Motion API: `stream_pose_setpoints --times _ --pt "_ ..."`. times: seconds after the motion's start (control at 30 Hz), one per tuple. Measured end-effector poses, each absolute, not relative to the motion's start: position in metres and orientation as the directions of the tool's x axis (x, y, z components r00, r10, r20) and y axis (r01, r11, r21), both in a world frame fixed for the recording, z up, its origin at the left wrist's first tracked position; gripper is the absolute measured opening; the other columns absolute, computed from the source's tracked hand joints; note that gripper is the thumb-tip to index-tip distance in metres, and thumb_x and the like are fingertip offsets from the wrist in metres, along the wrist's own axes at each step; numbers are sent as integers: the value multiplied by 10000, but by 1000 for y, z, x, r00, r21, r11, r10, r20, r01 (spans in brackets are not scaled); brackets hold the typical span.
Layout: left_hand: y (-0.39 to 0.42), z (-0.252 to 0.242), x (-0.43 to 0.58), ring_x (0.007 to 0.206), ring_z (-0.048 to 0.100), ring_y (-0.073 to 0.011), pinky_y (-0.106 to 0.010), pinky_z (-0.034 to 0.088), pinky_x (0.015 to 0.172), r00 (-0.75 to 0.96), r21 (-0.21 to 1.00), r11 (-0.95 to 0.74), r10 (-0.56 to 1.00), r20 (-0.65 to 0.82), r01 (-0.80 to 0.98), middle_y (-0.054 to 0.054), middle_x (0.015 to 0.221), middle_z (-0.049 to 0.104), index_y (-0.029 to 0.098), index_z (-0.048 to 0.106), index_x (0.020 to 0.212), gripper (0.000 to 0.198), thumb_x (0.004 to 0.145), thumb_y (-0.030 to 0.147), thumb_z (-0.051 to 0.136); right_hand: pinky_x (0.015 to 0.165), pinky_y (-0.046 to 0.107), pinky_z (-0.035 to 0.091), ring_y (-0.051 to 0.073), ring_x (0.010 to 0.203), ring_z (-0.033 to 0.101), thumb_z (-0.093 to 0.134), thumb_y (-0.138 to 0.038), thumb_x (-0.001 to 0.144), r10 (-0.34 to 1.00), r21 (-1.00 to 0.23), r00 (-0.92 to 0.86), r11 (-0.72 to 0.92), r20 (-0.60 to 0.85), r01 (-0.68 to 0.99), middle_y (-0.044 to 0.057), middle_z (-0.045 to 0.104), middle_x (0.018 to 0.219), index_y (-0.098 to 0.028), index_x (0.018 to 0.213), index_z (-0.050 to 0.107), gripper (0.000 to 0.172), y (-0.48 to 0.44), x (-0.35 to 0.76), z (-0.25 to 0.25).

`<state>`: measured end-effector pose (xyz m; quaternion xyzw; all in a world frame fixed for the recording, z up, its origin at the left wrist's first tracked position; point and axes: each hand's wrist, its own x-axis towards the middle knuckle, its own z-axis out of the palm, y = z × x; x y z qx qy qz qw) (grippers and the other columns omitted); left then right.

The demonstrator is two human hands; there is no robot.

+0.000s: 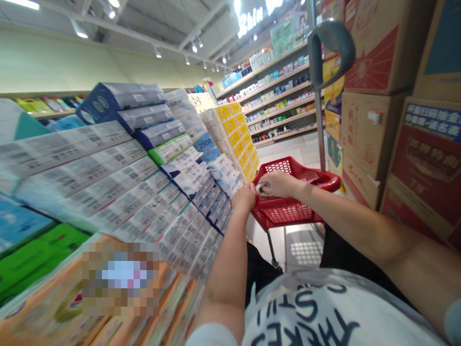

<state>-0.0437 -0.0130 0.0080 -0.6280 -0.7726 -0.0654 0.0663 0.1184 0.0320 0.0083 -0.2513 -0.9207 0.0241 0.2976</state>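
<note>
The right hand (277,185) curls its fingers tight on a small white thing (259,190) — just above the edge of a red shopping cart (288,211). The left hand (244,199) sits right beside it — its grip is hard to tell. Tissue packs (108,163) are piled high nearby.

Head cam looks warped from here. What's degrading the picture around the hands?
Head view: strong wide-angle bending tilts the wrapped packs and shelves; ceiling lights glare at the top; a pixelated block hides part of a lower-left pack; the right hand and red basket look fairly sharp.
</note>
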Motion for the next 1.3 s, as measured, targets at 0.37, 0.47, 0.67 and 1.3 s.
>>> stream_pose_setpoints --times 0.37,0.47,0.67,1.3 --pt "-12 8 -43 966 617 -236 -333 443 807 -215 18 216 959 184 976 -116 1055 656 211 599 1059 486 947 402 165 739 235 394 180 836 616 513 -259 793 502 -200 -713 860 489 469 51 698 863 -189 848 676 185 35 117 9" --pt "-12 8 -42 971 615 -238 -335 441 810 -220 27 218 958 186 975 -114 1060 656 217 602 1059 489 946 409 168 729 238 391 184 835 615 503 -276 802 512 -188 -680 849 525 495 55 695 860 -187 833 670 192 32 119 9" --pt "-13 8 -43 974 614 -246 -344 440 810 -215 35 212 958 190 977 -123 1066 654 212 607 1059 501 947 415 163 739 235 390 180 844 613 506 -265 800 512 -185 -690 850 511 493 55 693 867 -183 822 667 182 32 119 10" --pt "-13 8 -42 961 623 -248 -345 450 794 -219 28 218 957 192 976 -116 1042 663 218 606 1046 491 943 420 171 731 239 394 177 850 609 488 -267 807 492 -175 -697 861 522 477 59 691 879 -186 836 669 201 32 119 9"
